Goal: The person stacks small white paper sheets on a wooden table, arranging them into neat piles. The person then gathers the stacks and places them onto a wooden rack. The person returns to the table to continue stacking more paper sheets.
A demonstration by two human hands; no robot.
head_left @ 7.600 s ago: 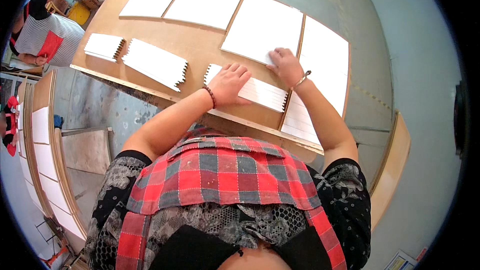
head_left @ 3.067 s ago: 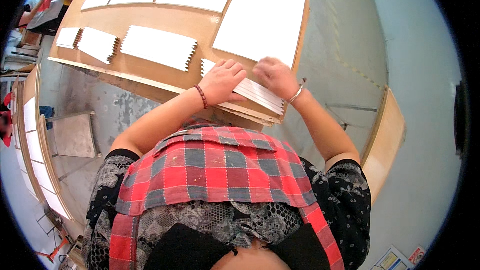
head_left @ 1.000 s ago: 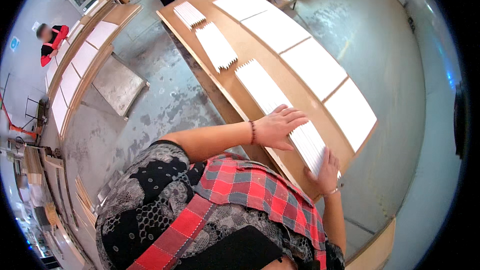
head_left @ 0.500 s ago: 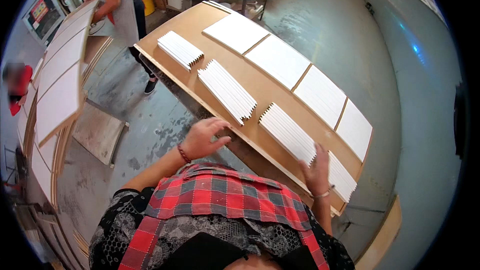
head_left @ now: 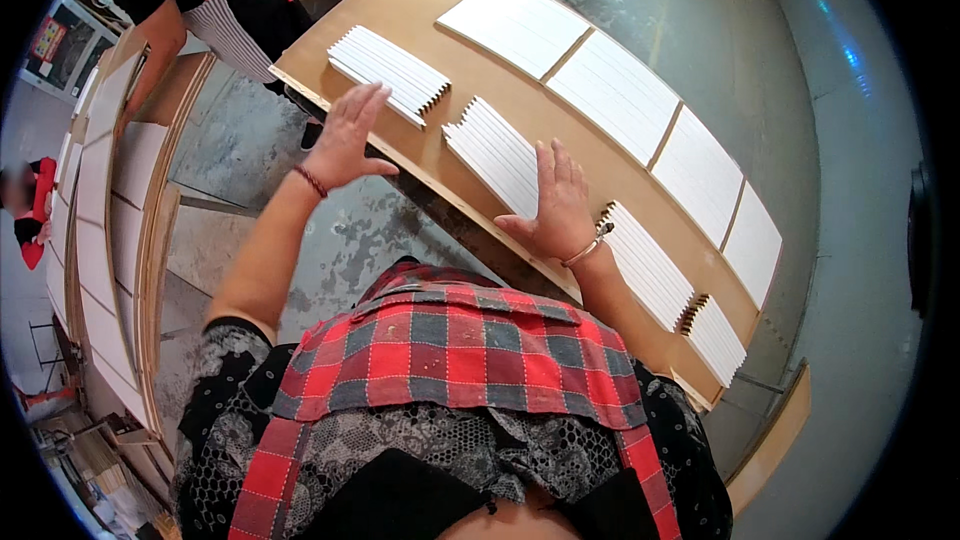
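Note:
On a brown board (head_left: pixel 400 0) lie stacks of narrow white strips in a row along the near edge. My left hand (head_left: pixel 348 135) is open with fingers spread, beside the near edge of the far-left stack (head_left: pixel 388 70). Above the near end of the second stack (head_left: pixel 492 145) is my right hand (head_left: pixel 560 200), open, covering part of it; I cannot tell whether it touches the strips. A third stack (head_left: pixel 645 265) sits right of my right wrist, and a shorter one (head_left: pixel 715 340) lies at the right end.
White rectangular panels (head_left: pixel 615 90) line the board's far edge. To the left, a co-worker in a striped apron (head_left: pixel 235 35) reaches toward a leaning stack of white-faced boards (head_left: pixel 100 210). Another person in red (head_left: pixel 38 205) is farther left. A wooden board (head_left: pixel 775 440) stands by the right wall.
My right hand has moved left from the gap between the two right stacks to the second stack. My left hand has moved up and left toward the far-left stack. The co-worker appears closer.

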